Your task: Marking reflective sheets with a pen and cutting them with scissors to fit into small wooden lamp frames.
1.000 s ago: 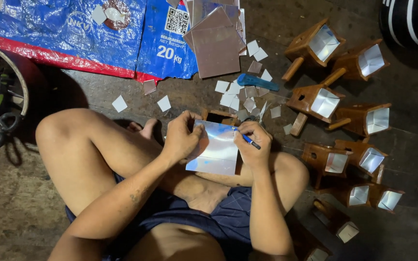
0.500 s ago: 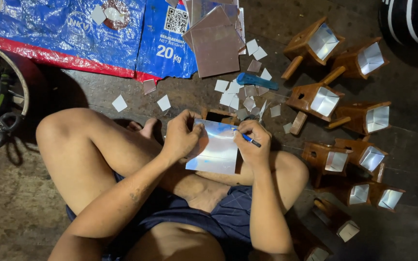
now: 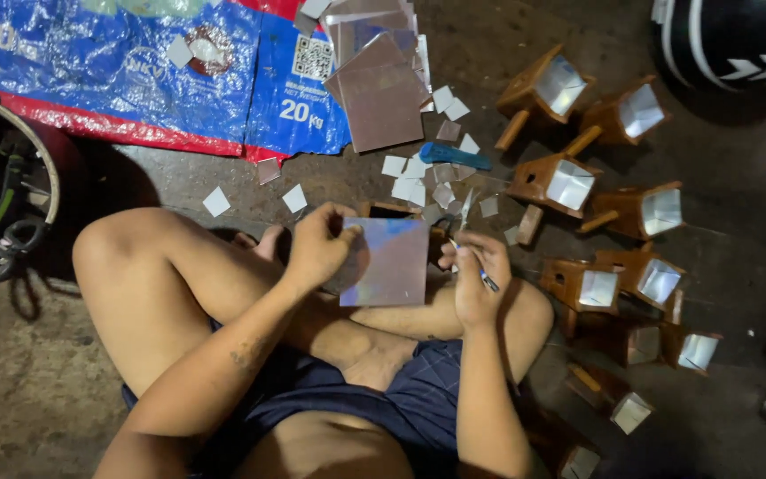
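I sit cross-legged on the floor. My left hand (image 3: 316, 246) pinches the upper left corner of a shiny square mirror sheet (image 3: 387, 263) held over my legs. My right hand (image 3: 474, 278) is just right of the sheet and grips a thin pen-like cutter (image 3: 482, 276) with a dark tip pointing down right. Small cut mirror squares (image 3: 414, 182) lie scattered on the floor just beyond the sheet.
Several small wooden boxes with mirror faces (image 3: 569, 182) stand to the right. A stack of larger sheets (image 3: 379, 89) rests on a blue and red tarp (image 3: 135, 80) at the top. A blue tool (image 3: 454, 158) lies among the squares. A dark helmet (image 3: 738, 40) sits top right.
My right hand has drawn off the sheet's right edge, a little to the right. The sheet now shows fully, tilted slightly. My left hand keeps its grip.
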